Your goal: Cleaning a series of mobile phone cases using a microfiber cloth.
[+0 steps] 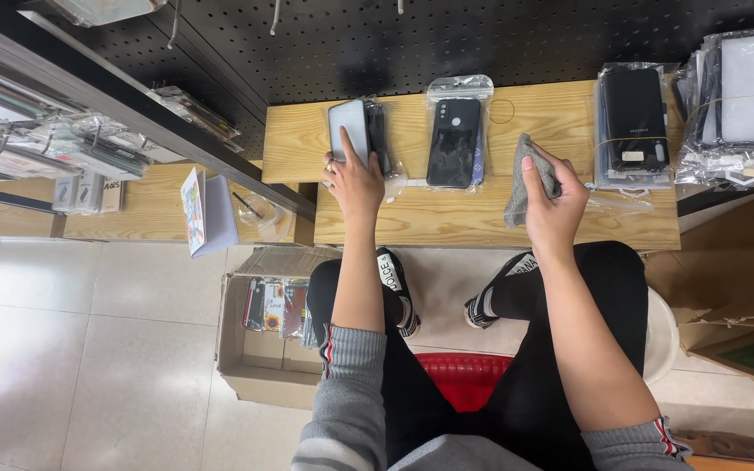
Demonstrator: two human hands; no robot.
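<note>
So the wooden worktop [447, 222] ran across the middle under a black pegboard wall [482, 39], and the person sat at it with knees under the edge. Down on the tiled floor to the left was an open cardboard box [255, 371] with more phone cases stacked inside, plus a red basket [464, 377] between the legs. On the right end of the worktop sat a banded stack of bagged black cases [632, 122]. In the middle lay a single black phone case in a clear bag [454, 139], nobody touching it. The left hand [353, 181] was closed around a bagged phone case [353, 129] standing at the worktop's left end, index finger stretched up its face. The right hand [556, 199] was clamped on a grey cloth [521, 183], which hung down onto the wood just right of the middle bag.
</note>
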